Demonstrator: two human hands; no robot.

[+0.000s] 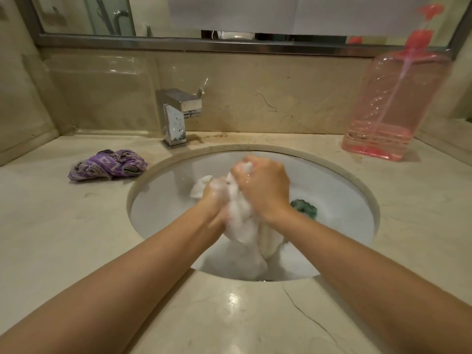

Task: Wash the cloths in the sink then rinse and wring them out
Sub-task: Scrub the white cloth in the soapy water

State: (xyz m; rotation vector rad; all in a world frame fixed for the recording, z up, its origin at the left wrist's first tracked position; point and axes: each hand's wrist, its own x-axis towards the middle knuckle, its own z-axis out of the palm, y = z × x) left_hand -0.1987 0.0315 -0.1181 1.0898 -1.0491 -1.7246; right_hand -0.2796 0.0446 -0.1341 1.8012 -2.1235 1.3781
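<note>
A soapy white cloth (242, 226) hangs bunched over the round white sink (163, 190). My left hand (214, 200) grips its lower left part, foam over the fingers. My right hand (263, 187) grips the upper part, a tuft of cloth poking out above the fist. Both hands press together over the middle of the basin. A green cloth (305, 206) lies in the sink behind my right wrist, partly hidden. A crumpled purple patterned cloth (107, 164) rests on the counter left of the sink.
A square chrome tap (178, 116) stands behind the sink at the left; no water runs. A tall pink pump bottle (393, 106) stands at the back right on the beige marble counter (63, 226). A mirror edge runs along the wall above.
</note>
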